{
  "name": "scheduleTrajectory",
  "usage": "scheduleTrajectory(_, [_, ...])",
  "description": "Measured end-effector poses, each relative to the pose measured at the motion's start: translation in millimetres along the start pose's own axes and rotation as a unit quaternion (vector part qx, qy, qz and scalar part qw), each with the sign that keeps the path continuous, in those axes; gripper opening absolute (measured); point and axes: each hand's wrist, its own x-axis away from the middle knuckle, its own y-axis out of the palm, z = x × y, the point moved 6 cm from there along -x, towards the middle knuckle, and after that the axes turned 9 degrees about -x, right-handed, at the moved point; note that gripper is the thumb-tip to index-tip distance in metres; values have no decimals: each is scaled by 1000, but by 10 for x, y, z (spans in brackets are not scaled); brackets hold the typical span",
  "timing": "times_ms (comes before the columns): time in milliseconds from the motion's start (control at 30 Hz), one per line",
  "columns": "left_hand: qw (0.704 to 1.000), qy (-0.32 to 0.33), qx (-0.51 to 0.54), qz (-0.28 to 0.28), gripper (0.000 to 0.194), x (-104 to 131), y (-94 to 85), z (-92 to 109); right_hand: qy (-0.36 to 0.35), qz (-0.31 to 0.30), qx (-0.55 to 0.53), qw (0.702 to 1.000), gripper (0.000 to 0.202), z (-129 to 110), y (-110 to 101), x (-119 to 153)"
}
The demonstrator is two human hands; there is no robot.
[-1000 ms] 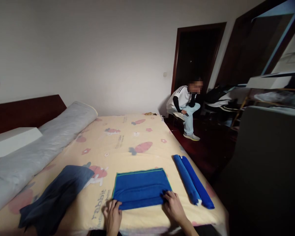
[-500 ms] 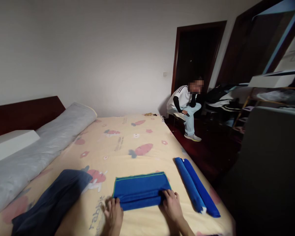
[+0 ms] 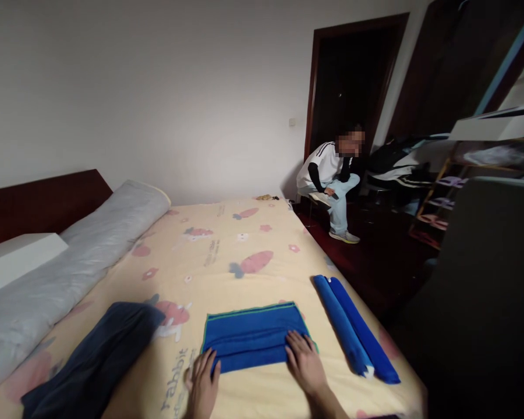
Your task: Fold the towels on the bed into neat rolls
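A blue towel with green edging lies folded into a wide rectangle on the bed, creases running along its length. On its near left corner rest the outstretched fingers of my left hand, slightly apart. My right hand lies over the right end, palm down, fingers extended on the cloth. To the right of it, two rolled blue towels lie side by side. A dark navy cloth is spread loosely to the left of my left hand.
The bed has a cream patterned sheet. A grey rolled quilt and a white box are by the headboard. A seated person is beyond the bed's far right corner. A dark panel and a shelf stand at right.
My fingers have gone from curled at the towel's near fold to laid out flatter on it. The near strip of the towel looks flatter, and the view has shifted slightly.
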Motion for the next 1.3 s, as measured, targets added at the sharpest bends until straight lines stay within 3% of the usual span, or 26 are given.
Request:
scheduleTrajectory(67, [996, -70, -36, 28, 33, 26, -65, -214, 26, 42, 27, 998, 39, 212, -115, 56])
scheduleTrajectory(133, [991, -102, -53, 61, 35, 48, -110, -155, 33, 58, 33, 997, 40, 200, -137, 69])
scheduleTrajectory(200, [996, -51, -34, 71, 39, 43, -82, 192, 16, 33, 14, 999, 41, -27, -40, 24])
scheduleTrajectory(333, [985, 162, 60, 9, 42, 43, 130, 1131, -62, -112, -56, 990, 44, -703, 377, -120])
scheduleTrajectory(400, [978, 194, 71, -16, 43, 25, 215, 1304, -60, -150, -64, 985, 46, -830, 498, -188])
scheduleTrajectory(467, [982, 178, 55, -38, 44, -31, 264, 1183, -39, -150, -52, 987, 46, -729, 483, -250])
scheduleTrajectory(567, [994, 94, 4, -51, 45, -138, 239, 598, 19, -105, -6, 994, 47, -231, 239, -289])
scheduleTrajectory(667, [999, 14, -43, -18, 43, -182, 121, 7, 55, -59, 38, 996, 48, 294, -65, -230])
scheduleTrajectory(733, [997, -29, -65, 35, 42, -154, 20, -176, 66, -25, 58, 996, 47, 468, -204, -154])
scheduleTrajectory(800, [993, -52, -71, 85, 43, -81, -55, -130, 78, 10, 67, 995, 45, 452, -257, -63])
scheduleTrajectory(833, [993, -38, -62, 94, 43, -36, -64, -11, 76, 20, 64, 995, 44, 369, -241, -17])
scheduleTrajectory(967, [985, 166, 22, 27, 51, 194, 52, 849, -41, -33, -2, 999, 43, -268, 59, 144])
scheduleTrajectory(1067, [977, 207, 50, -15, 57, 318, 129, 1221, -92, -59, -25, 994, 47, -534, 241, 234])
scheduleTrajectory(1167, [980, 190, 49, -45, 62, 318, 171, 1140, -80, -31, -8, 996, 47, -394, 251, 281])
scheduleTrajectory(1300, [985, 159, 17, -68, 69, 229, 181, 638, -54, 37, 19, 998, 41, 20, 131, 347])
